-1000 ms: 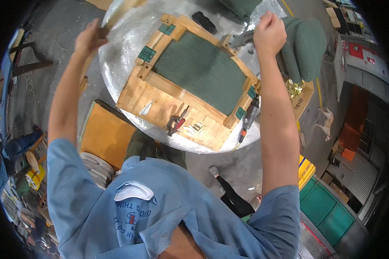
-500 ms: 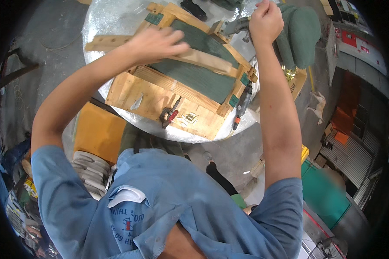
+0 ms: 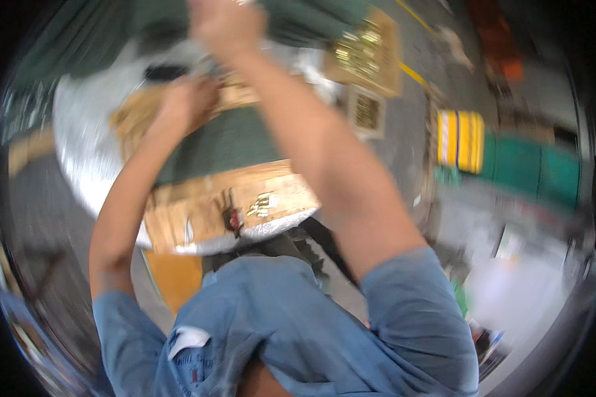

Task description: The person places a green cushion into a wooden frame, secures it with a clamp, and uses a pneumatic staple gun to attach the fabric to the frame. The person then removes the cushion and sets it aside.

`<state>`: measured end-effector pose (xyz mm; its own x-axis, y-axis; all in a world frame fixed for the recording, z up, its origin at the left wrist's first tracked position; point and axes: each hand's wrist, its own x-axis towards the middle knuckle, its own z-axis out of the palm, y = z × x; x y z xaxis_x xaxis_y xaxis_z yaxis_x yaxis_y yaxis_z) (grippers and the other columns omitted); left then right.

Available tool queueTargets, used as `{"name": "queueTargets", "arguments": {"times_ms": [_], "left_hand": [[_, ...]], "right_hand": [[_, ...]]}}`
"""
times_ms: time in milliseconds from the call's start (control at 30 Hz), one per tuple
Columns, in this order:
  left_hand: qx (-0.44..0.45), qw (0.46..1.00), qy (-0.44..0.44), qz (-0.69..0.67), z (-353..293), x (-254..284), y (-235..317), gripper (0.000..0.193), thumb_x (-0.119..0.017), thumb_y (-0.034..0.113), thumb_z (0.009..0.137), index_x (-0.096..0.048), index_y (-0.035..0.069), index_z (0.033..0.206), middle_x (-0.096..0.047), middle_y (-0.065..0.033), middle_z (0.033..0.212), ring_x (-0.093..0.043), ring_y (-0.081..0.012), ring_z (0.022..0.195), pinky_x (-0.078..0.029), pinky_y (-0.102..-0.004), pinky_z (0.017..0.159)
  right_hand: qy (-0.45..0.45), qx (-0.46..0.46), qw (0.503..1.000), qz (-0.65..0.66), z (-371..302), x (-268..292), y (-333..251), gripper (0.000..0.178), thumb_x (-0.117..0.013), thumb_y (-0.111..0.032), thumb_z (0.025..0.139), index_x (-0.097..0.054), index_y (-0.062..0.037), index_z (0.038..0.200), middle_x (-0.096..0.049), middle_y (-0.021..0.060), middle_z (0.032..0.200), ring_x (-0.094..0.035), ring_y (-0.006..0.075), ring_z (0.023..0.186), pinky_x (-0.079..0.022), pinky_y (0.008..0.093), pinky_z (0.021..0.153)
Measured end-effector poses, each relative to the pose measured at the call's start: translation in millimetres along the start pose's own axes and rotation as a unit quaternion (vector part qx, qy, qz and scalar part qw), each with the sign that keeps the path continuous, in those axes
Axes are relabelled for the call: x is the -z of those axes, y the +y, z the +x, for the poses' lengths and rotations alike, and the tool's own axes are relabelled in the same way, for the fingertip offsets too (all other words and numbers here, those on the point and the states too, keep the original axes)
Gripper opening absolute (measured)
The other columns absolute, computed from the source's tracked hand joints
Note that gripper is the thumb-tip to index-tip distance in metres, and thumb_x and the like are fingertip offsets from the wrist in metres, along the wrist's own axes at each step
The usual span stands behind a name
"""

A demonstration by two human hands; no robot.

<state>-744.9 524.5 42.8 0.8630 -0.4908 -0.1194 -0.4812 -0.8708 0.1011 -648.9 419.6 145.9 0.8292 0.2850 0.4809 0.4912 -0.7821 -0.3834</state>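
Observation:
A wooden frame with a green fabric panel [image 3: 228, 142] lies on the round, plastic-wrapped table [image 3: 86, 149]. My left hand [image 3: 195, 99] is at the frame's far side, fingers curled; what they hold is hidden. Beyond it, my right hand [image 3: 230, 26] is raised and closed like a fist, smeared by motion, its contents unreadable. Along the near side lies a pale wooden board [image 3: 285, 185]. On it are a small red and dark tool [image 3: 232, 220] and several brass-coloured pieces [image 3: 263, 204].
Green fabric [image 3: 304, 23] spreads across the back. To the right stand a cardboard box [image 3: 393, 53] of shiny gold pieces and a smaller box [image 3: 382, 118]. Farther right are a yellow stack [image 3: 467, 142] and a green surface [image 3: 523, 169]. A dark item [image 3: 165, 71] lies at the table's far side.
The whole view has swung, blurring the picture. My left hand has left the wooden slat for the frame's far side. My right hand has come across, closer to the left one.

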Motion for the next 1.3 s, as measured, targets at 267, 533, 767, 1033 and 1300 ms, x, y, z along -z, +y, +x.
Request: {"name": "queueTargets", "arguments": {"times_ms": [267,533,767,1033,1300], "left_hand": [[0.0,0.99,0.012,-0.143,-17.7,30.6,-20.9,0.073,-0.089,0.026,0.078,-0.061,0.013,0.144,-0.074,-0.0212,0.103,-0.071,-0.0429,0.095,-0.056,-0.0498,0.079],[-0.039,0.979,-0.007,-0.198,-14.7,30.3,-17.3,0.044,-0.079,0.027,0.085,-0.07,0.006,0.123,-0.074,-0.022,0.107,-0.069,-0.0453,0.102,-0.055,-0.0497,0.083],[-0.029,0.991,-0.04,-0.122,0.9,-8.8,-56.8,0.049,-0.075,0.038,0.09,-0.07,0.007,0.128,-0.076,-0.0188,0.119,-0.07,-0.0415,0.114,-0.054,-0.0493,0.091],[0.022,0.99,-0.031,-0.132,-8.8,-27.3,-96.1,0.071,-0.079,0.049,0.089,-0.061,0.009,0.145,-0.067,-0.0147,0.142,-0.059,-0.0286,0.138,-0.051,-0.0452,0.105],[0.006,0.999,-0.044,-0.028,-2.7,2.8,-38.7,0.043,-0.08,0.04,0.085,-0.073,0.014,0.118,-0.077,-0.0146,0.111,-0.071,-0.0376,0.106,-0.056,-0.049,0.088]], "right_hand": [[0.108,-0.054,0.99,0.079,-3.2,-13.9,10.3,0.024,-0.065,-0.036,0.097,-0.074,-0.0146,0.091,-0.07,0.0092,0.088,-0.073,0.0329,0.077,-0.053,0.0514,0.066],[0.182,-0.05,0.981,0.046,-7.1,-19.1,8.6,0.027,-0.065,-0.037,0.098,-0.071,-0.0147,0.083,-0.068,0.0066,0.08,-0.072,0.0314,0.07,-0.054,0.048,0.058],[0.205,-0.086,0.97,0.101,-5.6,-20.0,7.1,0.031,-0.063,-0.04,0.1,-0.073,-0.0143,0.086,-0.07,0.0069,0.081,-0.073,0.0311,0.071,-0.055,0.049,0.06],[0.172,-0.099,0.974,0.111,-6.6,-16.6,2.5,0.034,-0.06,-0.043,0.1,-0.074,-0.0147,0.088,-0.074,0.0077,0.085,-0.076,0.0322,0.077,-0.057,0.0486,0.062],[0.102,-0.103,0.979,0.145,-10.7,4.6,17.0,0.028,-0.06,-0.042,0.102,-0.076,-0.0185,0.101,-0.077,0.0062,0.099,-0.077,0.0303,0.091,-0.061,0.0505,0.074]]}}
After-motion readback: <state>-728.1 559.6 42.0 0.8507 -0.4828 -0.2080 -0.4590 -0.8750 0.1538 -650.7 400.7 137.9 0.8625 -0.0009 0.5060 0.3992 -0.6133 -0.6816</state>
